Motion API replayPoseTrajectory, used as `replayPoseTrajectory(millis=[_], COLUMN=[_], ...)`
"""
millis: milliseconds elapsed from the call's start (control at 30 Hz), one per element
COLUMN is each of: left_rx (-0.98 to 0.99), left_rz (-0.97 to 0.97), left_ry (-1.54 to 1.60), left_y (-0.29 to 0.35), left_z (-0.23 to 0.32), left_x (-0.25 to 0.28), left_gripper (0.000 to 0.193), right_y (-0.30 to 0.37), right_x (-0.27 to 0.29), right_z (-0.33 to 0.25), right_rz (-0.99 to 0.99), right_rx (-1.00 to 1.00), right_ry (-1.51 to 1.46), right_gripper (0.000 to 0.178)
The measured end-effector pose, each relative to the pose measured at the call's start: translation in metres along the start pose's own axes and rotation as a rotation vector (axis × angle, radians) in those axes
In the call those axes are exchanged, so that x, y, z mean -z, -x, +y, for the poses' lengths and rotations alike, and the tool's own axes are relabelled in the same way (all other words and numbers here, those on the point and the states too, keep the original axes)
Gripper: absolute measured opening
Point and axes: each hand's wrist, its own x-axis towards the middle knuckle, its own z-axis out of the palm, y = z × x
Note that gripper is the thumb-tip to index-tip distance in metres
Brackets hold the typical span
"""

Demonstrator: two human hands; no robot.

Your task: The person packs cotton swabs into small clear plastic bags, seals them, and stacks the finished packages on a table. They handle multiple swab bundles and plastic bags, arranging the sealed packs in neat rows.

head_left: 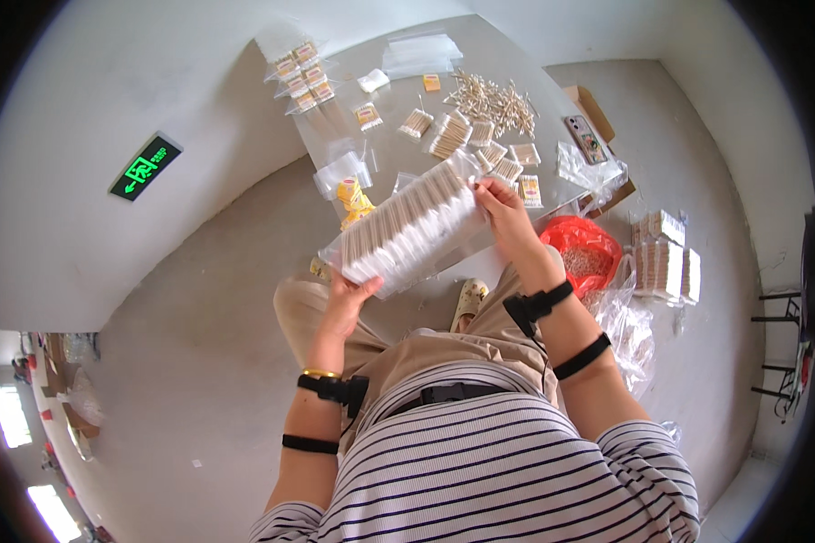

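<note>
A long clear plastic bag packed with rows of cotton swab bundles [412,222] is held slantwise over my lap, at the table's near edge. My left hand [342,303] grips its lower left end, thumb on top and the other fingers mostly hidden underneath. At the upper right end, my right hand [507,213] pinches the bag's loose plastic between thumb and fingers. Just beyond the bag lie several small swab bundles [450,136] and a labelled swab packet [530,190]. Farther back spreads a heap of loose cotton swabs [493,101].
The grey table [385,149] also bears flat plastic bags [417,54], yellow labels [353,199], rows of labelled packets [304,77] and a phone [586,140] by the right edge. Right of my knee are a red bag of swabs [578,240] and stacked swab packs [658,262].
</note>
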Motion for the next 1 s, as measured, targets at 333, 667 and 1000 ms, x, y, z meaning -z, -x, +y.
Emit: replayPoseTrajectory(millis=[333,667,1000], left_rx=[-0.608,-0.544,-0.82], left_rz=[-0.207,-0.225,-0.255], left_ry=[-0.677,-0.409,-0.374], left_y=[0.054,0.068,0.063], left_z=[0.105,0.109,0.116], left_x=[-0.072,-0.077,-0.087], left_gripper=[0.086,0.088,0.075], right_y=[0.034,0.045,0.037], right_x=[-0.024,-0.053,-0.05], right_z=[-0.117,-0.155,-0.156], right_rz=[-0.292,-0.249,-0.279], right_rx=[0.195,0.327,0.361], right_ry=[-0.179,-0.005,-0.069], right_gripper=[0.021,0.032,0.026])
